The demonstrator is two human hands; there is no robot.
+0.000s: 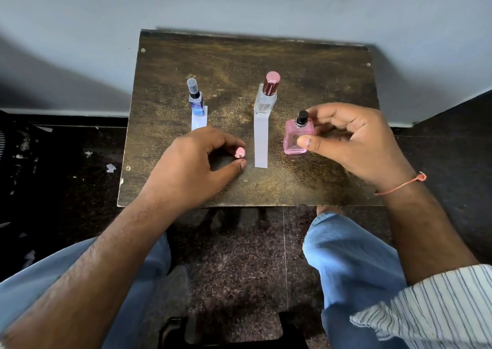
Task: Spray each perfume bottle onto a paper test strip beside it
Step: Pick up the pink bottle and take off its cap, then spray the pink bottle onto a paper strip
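My right hand (351,140) grips a square pink perfume bottle (295,138) with a bare black spray nozzle, held just to the right of a long white paper strip (261,143). My left hand (194,162) pinches the bottle's small pink cap (240,152) low over the table, left of that strip. A clear bottle with a dark pink cap (266,95) stands at the far end of the long strip. A blue bottle with a clear cap (196,99) stands on the far end of a second strip (199,121), whose near end my left hand hides.
The bottles stand on a small dark wooden table (306,183) set against a grey wall. My knees in blue jeans are below its near edge. Scraps of paper lie on the dark floor to the left.
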